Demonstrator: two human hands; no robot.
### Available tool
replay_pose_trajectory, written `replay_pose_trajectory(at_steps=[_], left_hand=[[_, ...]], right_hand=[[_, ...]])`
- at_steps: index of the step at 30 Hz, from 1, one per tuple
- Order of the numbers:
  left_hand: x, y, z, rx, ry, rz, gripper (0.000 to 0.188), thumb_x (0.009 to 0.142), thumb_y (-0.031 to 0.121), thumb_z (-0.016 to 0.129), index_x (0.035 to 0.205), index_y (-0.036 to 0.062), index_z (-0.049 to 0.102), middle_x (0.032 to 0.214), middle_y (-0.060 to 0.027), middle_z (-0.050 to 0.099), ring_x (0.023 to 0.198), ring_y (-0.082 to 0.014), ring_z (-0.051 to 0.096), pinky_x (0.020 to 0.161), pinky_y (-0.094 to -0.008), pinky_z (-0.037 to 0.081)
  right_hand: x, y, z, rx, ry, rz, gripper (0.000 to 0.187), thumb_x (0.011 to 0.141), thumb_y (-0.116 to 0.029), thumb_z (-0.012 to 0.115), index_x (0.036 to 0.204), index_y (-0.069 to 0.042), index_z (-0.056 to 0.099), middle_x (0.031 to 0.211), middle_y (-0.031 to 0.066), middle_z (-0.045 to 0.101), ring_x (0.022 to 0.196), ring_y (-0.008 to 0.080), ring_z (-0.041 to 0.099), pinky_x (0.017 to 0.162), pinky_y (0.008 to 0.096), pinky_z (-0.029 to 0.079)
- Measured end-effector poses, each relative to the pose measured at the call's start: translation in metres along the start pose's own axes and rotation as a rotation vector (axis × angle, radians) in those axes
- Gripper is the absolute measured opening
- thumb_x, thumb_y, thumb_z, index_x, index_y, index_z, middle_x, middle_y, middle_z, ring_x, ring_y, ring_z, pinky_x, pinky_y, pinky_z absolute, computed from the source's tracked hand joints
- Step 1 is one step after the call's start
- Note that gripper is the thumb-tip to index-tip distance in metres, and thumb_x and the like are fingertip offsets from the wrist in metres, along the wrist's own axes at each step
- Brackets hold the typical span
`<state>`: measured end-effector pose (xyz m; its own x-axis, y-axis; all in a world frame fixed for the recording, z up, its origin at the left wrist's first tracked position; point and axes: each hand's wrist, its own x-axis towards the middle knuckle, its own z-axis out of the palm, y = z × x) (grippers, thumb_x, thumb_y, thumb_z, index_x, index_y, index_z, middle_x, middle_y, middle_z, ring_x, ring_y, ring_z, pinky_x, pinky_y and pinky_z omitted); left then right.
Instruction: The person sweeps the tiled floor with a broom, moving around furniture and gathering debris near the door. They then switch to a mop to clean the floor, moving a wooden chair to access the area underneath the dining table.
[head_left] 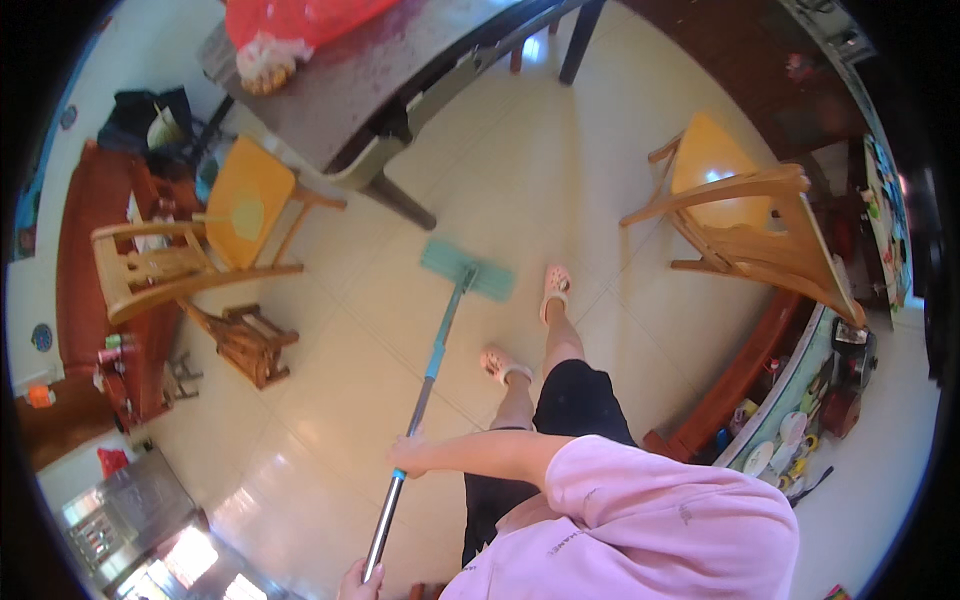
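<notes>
Tiled floor carries all. Dark table at far edge, wooden chair left, second chair right. Mop slants across middle, green head flat on tile near table leg, just beside sandalled foot. Right hand clenched round pole mid-length; left hand at pole top, grasp likely, half cut off. Step: mid-stroke mopping, apparently. Next stroke needs clearance from table leg.
</notes>
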<state>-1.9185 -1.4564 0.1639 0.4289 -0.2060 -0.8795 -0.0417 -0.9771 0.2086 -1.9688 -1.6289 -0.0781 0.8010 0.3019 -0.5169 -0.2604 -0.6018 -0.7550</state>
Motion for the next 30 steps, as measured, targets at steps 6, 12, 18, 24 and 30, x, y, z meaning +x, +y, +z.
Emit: replay_pose_trajectory(at_steps=[6,12,18,24,30], left_hand=[[-0.012,0.087,-0.005,-0.012,0.315,0.204,0.049,0.079,0.035,0.053,0.116,0.0038,0.043,0.068,-0.0088,0.055,0.04,-0.0127,0.047,0.032,-0.0215,0.033],[0.016,0.135,-0.021,0.164,0.791,0.592,0.054,0.076,0.044,0.054,0.097,-0.0049,0.05,0.07,-0.0166,0.055,0.048,-0.0225,0.052,0.036,-0.0295,0.04],[-0.046,0.249,0.032,0.319,0.912,0.59,0.054,0.075,0.05,0.051,0.091,-0.0009,0.054,0.08,-0.0194,0.058,0.071,-0.0339,0.056,0.063,-0.0389,0.044],[-0.065,0.35,0.101,0.37,0.959,0.555,0.054,0.074,0.052,0.05,0.086,-0.0009,0.055,0.079,-0.0185,0.059,0.075,-0.035,0.055,0.069,-0.0388,0.043],[-0.072,0.442,0.144,0.371,0.886,0.405,0.047,0.075,0.045,0.053,0.082,-0.0017,0.055,0.069,-0.0158,0.059,0.069,-0.03,0.057,0.066,-0.0362,0.044]], right_hand=[[-0.149,0.122,-0.03,-0.081,0.502,0.334,0.04,0.07,-0.014,0.053,0.109,-0.012,0.045,0.1,0.0143,0.052,0.097,0.0273,0.05,0.069,0.0389,0.046],[-0.444,0.179,-0.024,0.093,0.809,0.866,0.033,0.074,-0.029,0.055,0.092,-0.003,0.058,0.082,0.0147,0.06,0.078,0.0278,0.058,0.065,0.0372,0.046],[-0.642,0.168,-0.052,0.527,1.714,0.566,0.021,0.078,-0.015,0.052,0.089,0.002,0.058,0.072,0.0096,0.06,0.068,0.011,0.057,0.061,0.0254,0.045],[-0.754,0.393,-0.024,0.276,1.102,1.023,0.032,0.072,-0.038,0.053,0.085,-0.011,0.062,0.082,0.0065,0.062,0.072,0.0188,0.057,0.065,0.0322,0.044],[-0.678,0.54,0.044,0.394,0.474,0.988,0.037,0.073,-0.039,0.052,0.092,-0.008,0.058,0.091,0.01,0.057,0.083,0.0199,0.052,0.073,0.0306,0.04]])
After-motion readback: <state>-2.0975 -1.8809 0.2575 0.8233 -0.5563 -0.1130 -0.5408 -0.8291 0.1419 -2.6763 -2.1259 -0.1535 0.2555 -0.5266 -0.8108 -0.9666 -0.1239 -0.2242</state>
